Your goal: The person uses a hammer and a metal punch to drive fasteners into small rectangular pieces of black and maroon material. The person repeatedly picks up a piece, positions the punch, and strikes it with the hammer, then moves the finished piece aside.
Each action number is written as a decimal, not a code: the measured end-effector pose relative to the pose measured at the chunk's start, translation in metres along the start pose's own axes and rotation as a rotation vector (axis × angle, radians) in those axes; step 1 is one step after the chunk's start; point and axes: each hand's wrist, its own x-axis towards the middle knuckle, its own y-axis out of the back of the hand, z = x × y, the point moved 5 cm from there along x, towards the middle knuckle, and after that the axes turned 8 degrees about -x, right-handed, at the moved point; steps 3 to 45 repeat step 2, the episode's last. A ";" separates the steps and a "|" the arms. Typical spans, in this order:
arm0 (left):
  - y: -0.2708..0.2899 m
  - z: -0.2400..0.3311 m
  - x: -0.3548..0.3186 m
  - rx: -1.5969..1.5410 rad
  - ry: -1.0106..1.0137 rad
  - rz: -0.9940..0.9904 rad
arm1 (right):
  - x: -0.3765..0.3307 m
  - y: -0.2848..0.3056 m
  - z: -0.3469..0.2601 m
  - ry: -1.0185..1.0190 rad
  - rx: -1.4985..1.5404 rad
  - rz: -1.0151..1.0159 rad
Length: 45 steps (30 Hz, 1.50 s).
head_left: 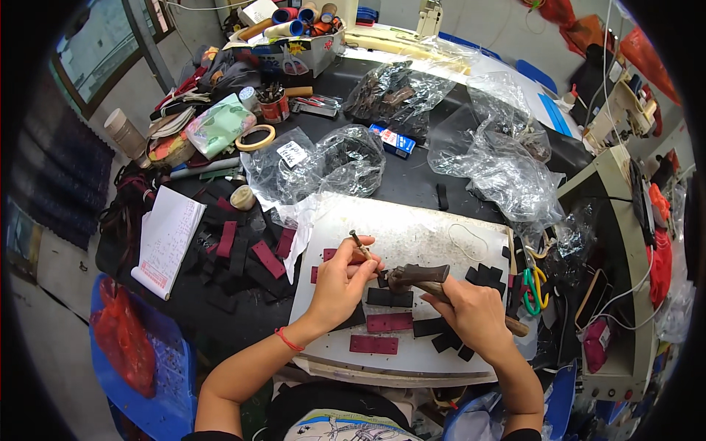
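My left hand (337, 285) is closed around a slim metal punch (359, 243), which tilts up out of the fingers over the white board (412, 228). In my right hand (478, 312) is a hammer (421, 275); its wooden handle (516, 326) sticks out below the palm. The dark hammer head is close beside my left fingertips. A black strip (390, 298) lies just under the hammer, with maroon strips (389, 323) nearer to me. More maroon pieces are partly covered by my left hand. What sits under the punch's lower end is hidden by the fingers.
Loose black and maroon strips (268, 259) pile up left of the board, beside a notepad (170, 234). Clear plastic bags (500, 173) lie behind. Scissors (535, 288) with coloured handles are at the right. A tape roll (255, 138) and small blue box (392, 140) stand farther back.
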 end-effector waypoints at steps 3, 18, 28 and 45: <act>0.000 -0.002 0.000 0.015 0.021 0.002 | 0.002 0.000 0.002 0.000 0.004 -0.001; 0.000 -0.002 0.000 0.015 0.021 0.002 | 0.002 0.000 0.002 0.000 0.004 -0.001; 0.000 -0.002 0.000 0.015 0.021 0.002 | 0.002 0.000 0.002 0.000 0.004 -0.001; 0.000 -0.002 0.000 0.015 0.021 0.002 | 0.002 0.000 0.002 0.000 0.004 -0.001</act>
